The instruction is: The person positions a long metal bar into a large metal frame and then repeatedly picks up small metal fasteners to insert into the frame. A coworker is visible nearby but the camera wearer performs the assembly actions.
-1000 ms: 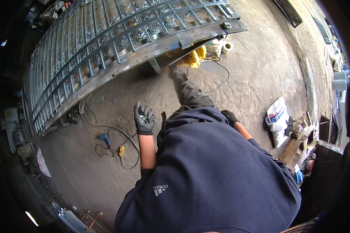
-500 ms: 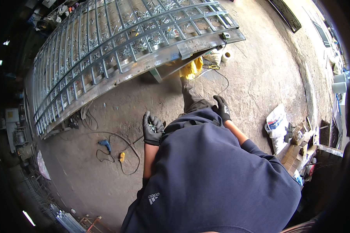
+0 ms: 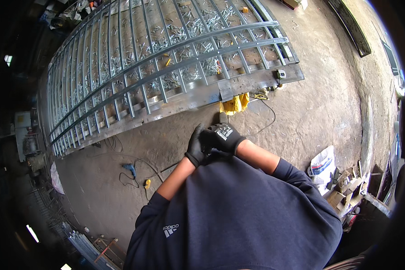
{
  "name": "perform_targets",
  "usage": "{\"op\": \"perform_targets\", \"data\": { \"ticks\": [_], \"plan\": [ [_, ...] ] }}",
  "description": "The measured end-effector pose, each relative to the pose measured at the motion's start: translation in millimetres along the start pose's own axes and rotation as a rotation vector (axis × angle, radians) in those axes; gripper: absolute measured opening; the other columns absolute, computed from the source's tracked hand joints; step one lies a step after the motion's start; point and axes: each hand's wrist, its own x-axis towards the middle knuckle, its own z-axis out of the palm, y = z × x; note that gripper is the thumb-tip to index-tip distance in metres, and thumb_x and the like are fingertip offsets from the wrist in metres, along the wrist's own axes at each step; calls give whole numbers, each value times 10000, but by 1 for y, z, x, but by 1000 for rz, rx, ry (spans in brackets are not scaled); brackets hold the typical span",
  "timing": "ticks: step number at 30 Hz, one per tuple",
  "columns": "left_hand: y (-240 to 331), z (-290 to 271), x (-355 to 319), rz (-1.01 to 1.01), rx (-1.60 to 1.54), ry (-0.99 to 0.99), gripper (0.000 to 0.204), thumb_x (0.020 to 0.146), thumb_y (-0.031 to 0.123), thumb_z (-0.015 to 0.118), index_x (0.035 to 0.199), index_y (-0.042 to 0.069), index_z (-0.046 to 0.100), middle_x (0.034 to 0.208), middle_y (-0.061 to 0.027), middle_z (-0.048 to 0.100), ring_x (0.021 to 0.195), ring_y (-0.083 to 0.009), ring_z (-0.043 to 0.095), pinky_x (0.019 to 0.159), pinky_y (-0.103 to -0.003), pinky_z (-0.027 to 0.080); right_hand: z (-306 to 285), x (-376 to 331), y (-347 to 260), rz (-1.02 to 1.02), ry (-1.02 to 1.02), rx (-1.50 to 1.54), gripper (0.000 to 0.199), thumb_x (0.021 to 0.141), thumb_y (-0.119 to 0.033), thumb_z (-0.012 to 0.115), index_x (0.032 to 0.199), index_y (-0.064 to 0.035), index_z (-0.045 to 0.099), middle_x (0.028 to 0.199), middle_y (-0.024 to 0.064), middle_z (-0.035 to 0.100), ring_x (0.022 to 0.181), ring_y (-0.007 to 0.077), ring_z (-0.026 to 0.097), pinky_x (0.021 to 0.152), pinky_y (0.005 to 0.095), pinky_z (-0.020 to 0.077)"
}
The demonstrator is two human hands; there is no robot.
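1. Far left of the concrete floor [image 3: 310,112]: a blue power drill [image 3: 129,168] with a dark cable looped round it, and a small yellow object [image 3: 147,183] just beside it. Both are well apart from my hands.

2. Above, from the left edge to right of centre: a long grey steel gate panel [image 3: 166,76], barred, lying flat, its lower rail running on a slant. A yellow rag [image 3: 235,104] hangs at that rail's lower edge, near my hands but not touching.

3. Centre: my left hand [image 3: 196,146] in a black work glove [image 3: 194,153], fingers curled shut against the right glove's cuff side. The two hands are touching, held before my chest, above my navy sweatshirt [image 3: 238,220].

4. My right hand [image 3: 226,136], also in a black glove, lies across the left, fingers bent. I cannot tell whether it pinches the left glove's fabric or merely rests on it; nothing else is visible in either hand.

5. Handling judgement, gloves: light, soft knit with a grippy coated palm; they stretch and will not break. Best taken at the cuff edge or at the fingertips, since the palm coating drags on skin.

6. Right edge of the floor: a white plastic bag [image 3: 321,163] and a heap of cardboard scraps [image 3: 344,189] against the wall, well apart from me.
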Motion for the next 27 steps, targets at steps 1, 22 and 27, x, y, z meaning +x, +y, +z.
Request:
{"op": "perform_targets", "data": {
  "ticks": [1,22,27],
  "plan": [
    [7,0,4,-9,-28,-75,522,1015,534,433,1256,127,653,1175,-50,721,1091,-221,673,986,-427,529,-4,8,4,-8,28,37,318,776,-266,704,1041,-96,660,911,135,703,865,362,683,772,459,529],
    [209,-66,-31,315,-284,-190,505,1023,417,554,622,145,408,514,-5,340,403,-155,340,367,-284,239,-40,196,121,633,424,1548,209,1045,-299,585,944,-116,589,633,-66,482,496,65,443,475,232,355],
    [270,-140,-88,372,-326,-117,486,1025,410,552,647,141,407,541,-8,335,424,-155,346,366,-291,246,-4,250,148,617,433,1395,284,1002,-156,598,1276,-92,634,819,-8,658,626,93,600,530,228,435]
  ]
}}
